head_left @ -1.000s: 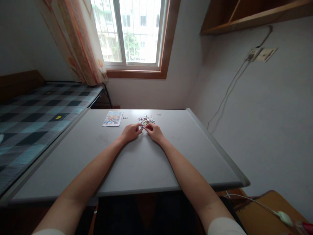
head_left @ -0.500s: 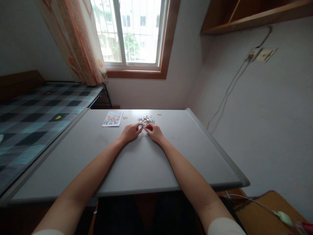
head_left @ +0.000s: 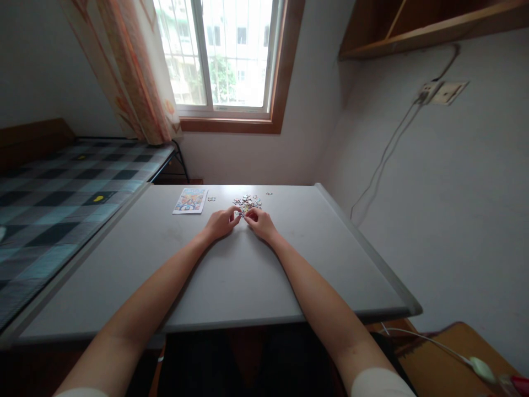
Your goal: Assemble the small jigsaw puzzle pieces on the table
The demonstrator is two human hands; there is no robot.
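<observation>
Both my hands meet at the far middle of a grey table (head_left: 231, 275). My left hand (head_left: 221, 223) and my right hand (head_left: 260, 222) have their fingers pinched together over a tiny puzzle piece between them, right at the near edge of a small heap of puzzle pieces (head_left: 247, 202). Whether each hand holds its own piece is too small to tell. A colourful picture card (head_left: 190, 200) lies flat to the left of the heap.
A few stray pieces (head_left: 211, 198) lie near the card, and one more stray piece (head_left: 269, 193) right of the heap. A bed with a checked cover (head_left: 53, 204) borders the table's left. A wall runs along the right, a window behind.
</observation>
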